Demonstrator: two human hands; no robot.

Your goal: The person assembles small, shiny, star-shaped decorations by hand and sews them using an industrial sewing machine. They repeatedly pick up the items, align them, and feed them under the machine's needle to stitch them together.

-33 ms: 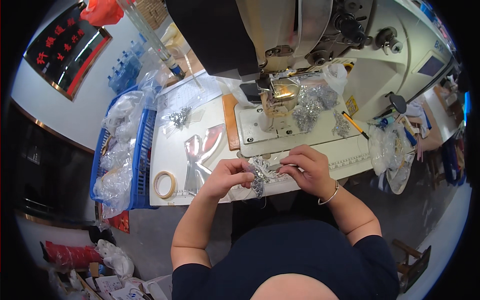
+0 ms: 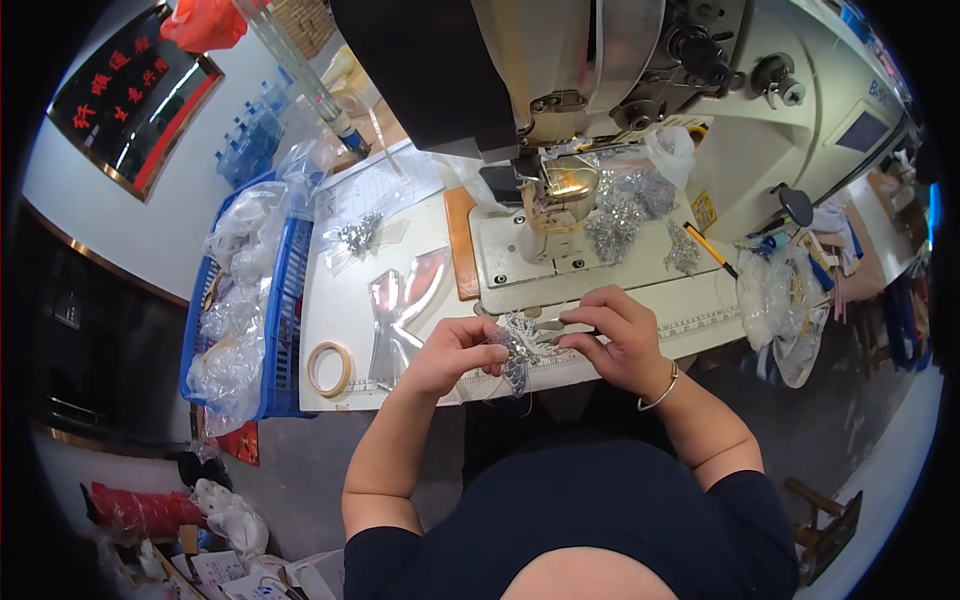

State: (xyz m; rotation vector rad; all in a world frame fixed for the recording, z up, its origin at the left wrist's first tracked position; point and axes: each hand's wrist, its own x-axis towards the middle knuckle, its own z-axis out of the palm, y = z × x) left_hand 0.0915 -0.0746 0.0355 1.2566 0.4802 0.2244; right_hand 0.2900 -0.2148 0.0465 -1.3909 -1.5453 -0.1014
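Near the table's front edge, my left hand (image 2: 462, 354) pinches a silvery beaded appliqué (image 2: 516, 352) between thumb and fingers. Part of the appliqué hangs below the fingertips, and a loose thread trails from it. From the right, my right hand (image 2: 614, 338) is closed on what look like small metal thread snips (image 2: 550, 328). Their tips reach the beaded edge, and the fingers hide most of the handles. Beyond both hands stands a sewing machine (image 2: 520, 262) with its lamp lit. More sparkling silver appliqués (image 2: 616, 236) lie heaped beside its needle area.
Left on the white table lie a tape roll (image 2: 329, 369), a clear curved template (image 2: 400, 310) and another beaded piece (image 2: 360, 235). A blue basket (image 2: 284, 300) of plastic bags stands alongside. An orange pen (image 2: 710, 249) and plastic bags (image 2: 785, 300) are at the right.
The snips' metal tips have parted slightly, and my right fingers have opened a little around them. My left hand and the appliqué stay in place.
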